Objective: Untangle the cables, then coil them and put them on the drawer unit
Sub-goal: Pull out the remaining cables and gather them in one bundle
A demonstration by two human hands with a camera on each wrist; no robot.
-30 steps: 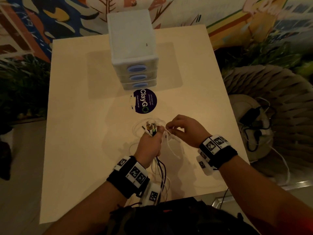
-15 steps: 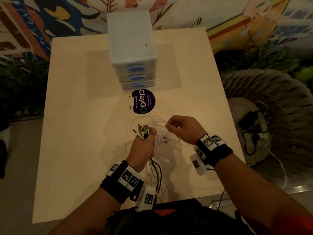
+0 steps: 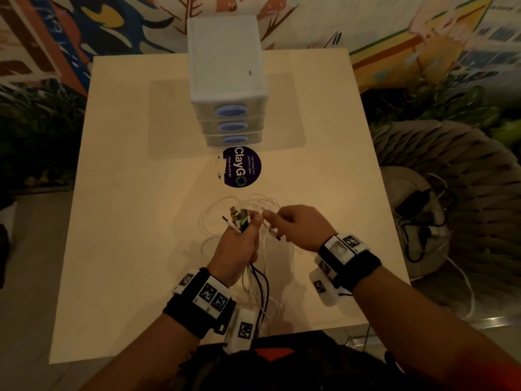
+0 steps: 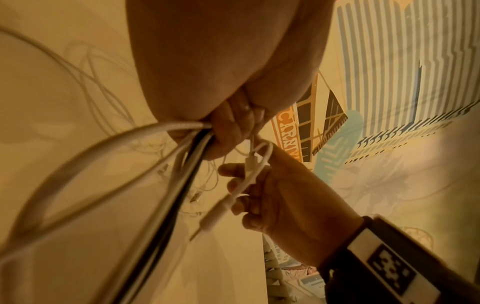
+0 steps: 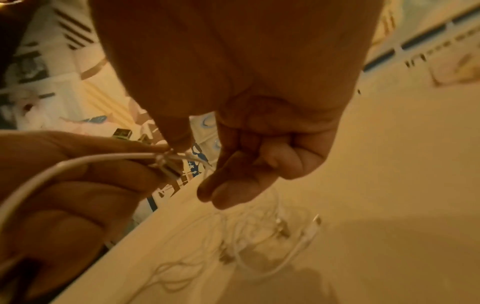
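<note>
Head view: the left hand (image 3: 239,246) grips a bundle of cables (image 3: 255,280) in its fist above the table (image 3: 141,221) — the drawer unit (image 3: 225,80) stands well beyond.

Left wrist view: the right hand (image 4: 280,191) holds a looped white cable (image 4: 255,164), fingers curled.

Right wrist view: its thumb and forefinger pinch that strand — loose cable lies on the table below.

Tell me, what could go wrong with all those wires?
The right hand pinches a thin white cable at a snarl right beside the left hand; a hard tug could tighten the knot. The left hand grips a whole bundle of cables, so pulling one may drag the rest. Loose loops lie on the table and strands hang near its front edge; they might slide off.
</note>
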